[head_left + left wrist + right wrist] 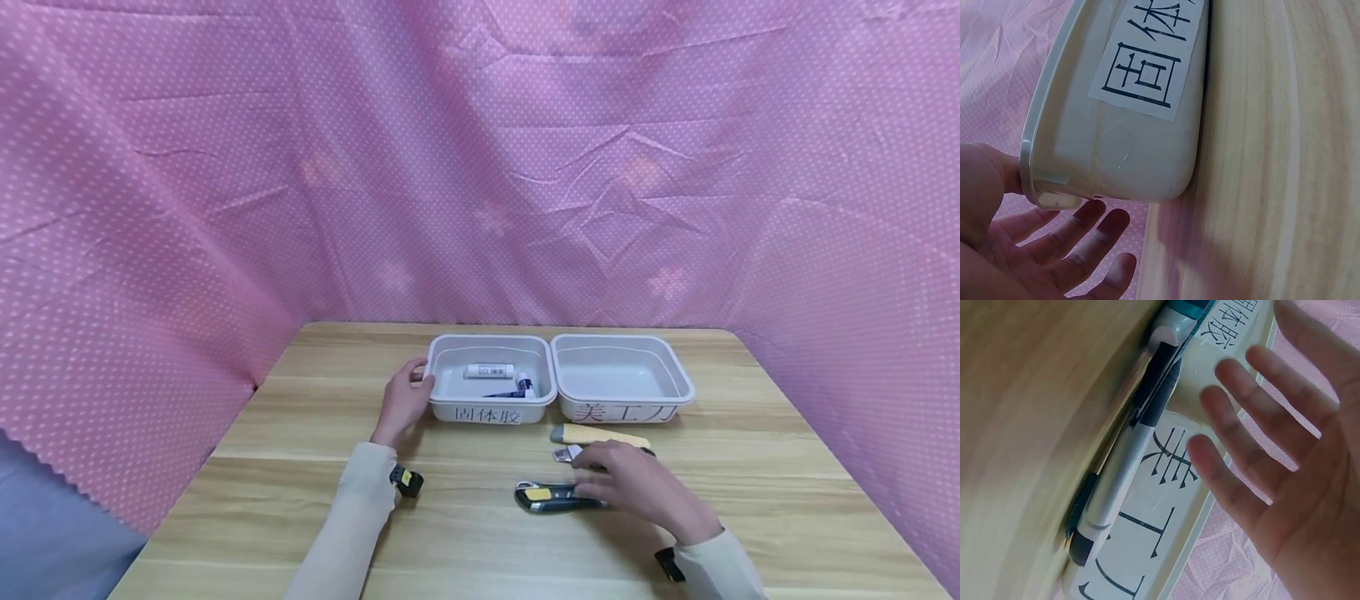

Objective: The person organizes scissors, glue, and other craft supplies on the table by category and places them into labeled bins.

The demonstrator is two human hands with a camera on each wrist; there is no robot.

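My left hand (pixel 405 404) is at the left side of a white bin (pixel 493 340), its thumb at the rim and its loosely spread fingers (pixel 1063 242) beside the outer corner. Inside this bin lie a white glue stick (pixel 489 371) and a blue-and-white one (pixel 525 385). My right hand (pixel 633 483) hovers over several utility knives, fingers (pixel 1235 475) extended with nothing held. Nearest me lies a black utility knife with a yellow panel (pixel 551 496), partly covered by the hand in the head view. Behind it are a silver-tipped utility knife (pixel 567 453), mostly hidden, and a yellow utility knife (pixel 600 435).
A second white bin (pixel 624 340) stands against the first one's right side, with nothing inside. Both carry printed labels on their fronts. Pink dotted cloth (pixel 480 167) hangs behind and at both sides of the wooden table (pixel 465 533).
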